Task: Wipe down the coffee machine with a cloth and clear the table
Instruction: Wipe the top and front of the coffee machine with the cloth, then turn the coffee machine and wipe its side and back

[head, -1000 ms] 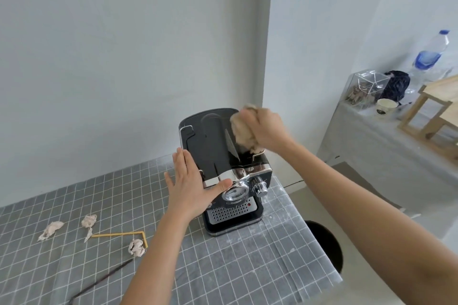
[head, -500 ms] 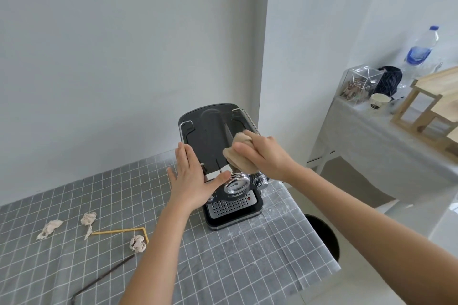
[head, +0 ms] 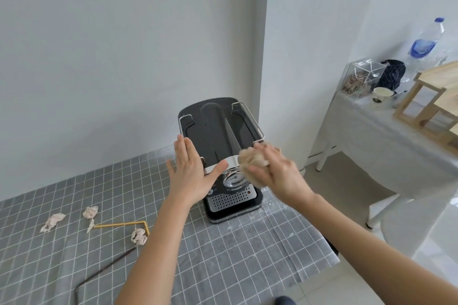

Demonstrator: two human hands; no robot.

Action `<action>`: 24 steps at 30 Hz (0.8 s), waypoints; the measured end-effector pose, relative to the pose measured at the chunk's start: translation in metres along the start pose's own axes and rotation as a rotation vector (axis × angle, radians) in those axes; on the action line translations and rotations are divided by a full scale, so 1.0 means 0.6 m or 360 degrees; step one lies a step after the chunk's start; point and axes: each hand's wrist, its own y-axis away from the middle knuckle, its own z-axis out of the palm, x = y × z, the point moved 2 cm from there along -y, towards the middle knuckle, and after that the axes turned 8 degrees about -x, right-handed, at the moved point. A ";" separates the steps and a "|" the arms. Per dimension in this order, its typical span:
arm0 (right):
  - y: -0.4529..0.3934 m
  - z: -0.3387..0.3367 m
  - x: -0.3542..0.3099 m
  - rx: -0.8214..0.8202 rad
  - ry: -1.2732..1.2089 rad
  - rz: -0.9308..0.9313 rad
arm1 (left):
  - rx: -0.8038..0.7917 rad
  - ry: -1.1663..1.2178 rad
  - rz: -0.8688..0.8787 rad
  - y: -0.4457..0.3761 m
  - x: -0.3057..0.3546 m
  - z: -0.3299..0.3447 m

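Note:
A black coffee machine (head: 218, 129) with a chrome front band stands at the far right of the table (head: 223, 255), which has a grey checked cover. My left hand (head: 192, 173) lies flat against the machine's left front corner, fingers straight, thumb on the chrome band. My right hand (head: 277, 173) grips a crumpled beige cloth (head: 251, 161) and holds it against the machine's front right top edge. Three crumpled paper wads (head: 52, 221) (head: 90, 213) (head: 138, 236) lie on the table's left part.
A bent yellow straw (head: 121, 224) and a bent dark straw (head: 104, 270) lie among the wads. To the right stands a side table (head: 371, 136) with a clear box, a paper cup (head: 381, 98), a water bottle (head: 426, 39) and a wooden frame (head: 431, 106).
My right hand has dragged the cloth from the back of the machine's top forward to its front right edge. My left hand has stayed on the left front corner.

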 end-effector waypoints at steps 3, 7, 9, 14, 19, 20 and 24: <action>0.013 0.006 0.029 -0.0088 0.0090 -0.0148 | -0.0004 -0.0001 -0.0025 -0.001 0.001 0.001; 0.029 -0.037 0.069 0.0060 0.0056 0.0131 | -0.0040 0.0065 -0.0059 -0.001 0.001 0.002; 0.056 -0.050 0.098 0.0156 -0.0007 0.0374 | -0.0047 0.0120 -0.0072 0.000 0.001 0.001; 0.147 0.007 0.171 -0.0170 -0.0248 0.0574 | -0.0014 0.0228 -0.0125 0.003 0.011 0.001; 0.193 0.120 0.221 -0.0868 -0.0117 0.0474 | 0.0028 0.0323 -0.0223 0.009 0.024 0.003; 0.199 0.133 0.226 -0.0986 -0.0116 0.0418 | 0.0039 0.0336 -0.0242 0.010 0.027 0.003; 0.191 0.121 0.220 -0.1036 -0.0349 0.0351 | 0.0083 0.0400 -0.0287 0.018 0.036 0.007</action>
